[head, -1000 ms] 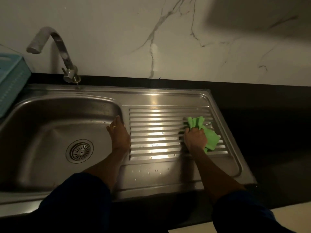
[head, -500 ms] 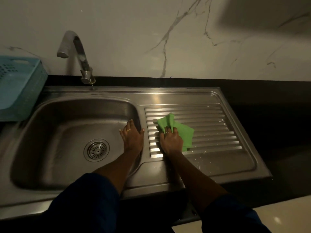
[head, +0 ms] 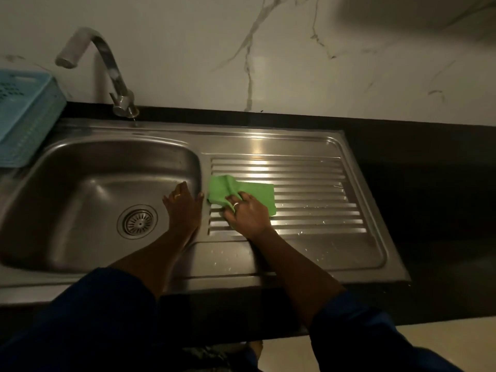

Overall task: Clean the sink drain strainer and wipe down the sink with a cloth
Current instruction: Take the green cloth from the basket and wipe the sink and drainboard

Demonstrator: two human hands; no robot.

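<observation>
White marble wall (head: 188, 63) w/ grey veins ran across the back, black counter (head: 429, 170) below it. Set into the counter was the steel sink (head: 268, 138): basin (head: 94, 189) on the L side, ribbed drainboard (head: 308, 189) on the R. A blue plastic basket (head: 24, 116) sat at far L, cut off by the frame edge, just beside the basin's back corner. Curved tap (head: 107, 63) stood behind the basin, spout pointing L. Both forearms reached in from the bottom, bare below dark blue sleeves (head: 94, 318). Green cloth (head: 255, 193) lay on the L part of the drainboard ribs, bunched at its L end, flatter toward the R. R hand (head: 247, 213) lay on the cloth's near-L corner, fingers spread and only lightly bent, pressing it onto the ribs, not clenched round it. L hand (head: 182, 208) held nothing: fingers straight, laid against the basin's R wall, thumb on the ridge btw basin and drainboard, just beside the cloth. Drain strainer (head: 139, 222) sat in its hole in the basin floor, L of the L hand, near but untouched. One ring showed on each hand. Small water drops (head: 308, 208) dotted the ribs R of the cloth and the flat strip in front
</observation>
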